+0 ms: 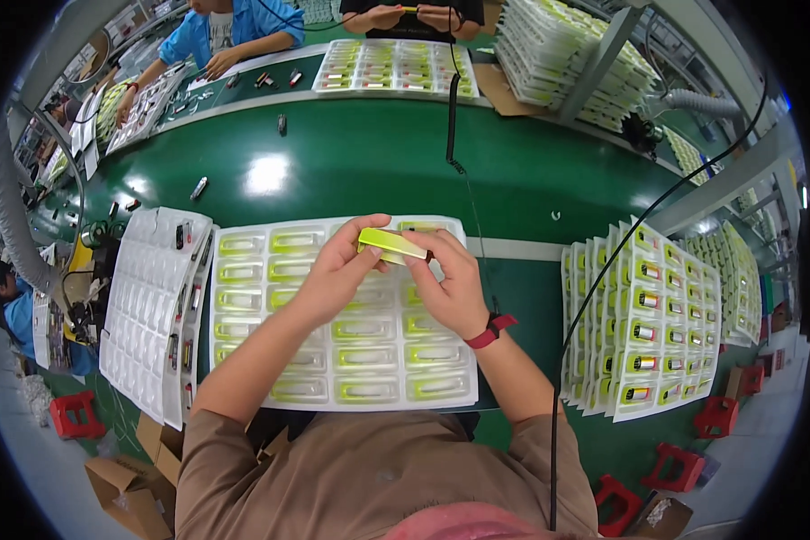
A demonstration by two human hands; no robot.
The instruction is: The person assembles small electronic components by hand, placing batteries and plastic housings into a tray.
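Note:
Above a white moulded tray (324,347), both my hands hold a glossy yellow-green plastic casing (392,244). My left hand (340,270) is closed on its left end, with the thumb along the near side. My right hand (450,277) pinches the other end, where a small dark reddish part shows at the fingers. Beneath them, the tray lies on the bench with yellow-green pieces in its compartments. A red band is round my right wrist.
Stacked white trays (144,306) with dark parts stand at the left. At the right, more trays (661,315) hold brightly coloured pieces. Small parts lie on the green bench (369,162). A black cable (594,301) crosses my right side; two people work across the bench.

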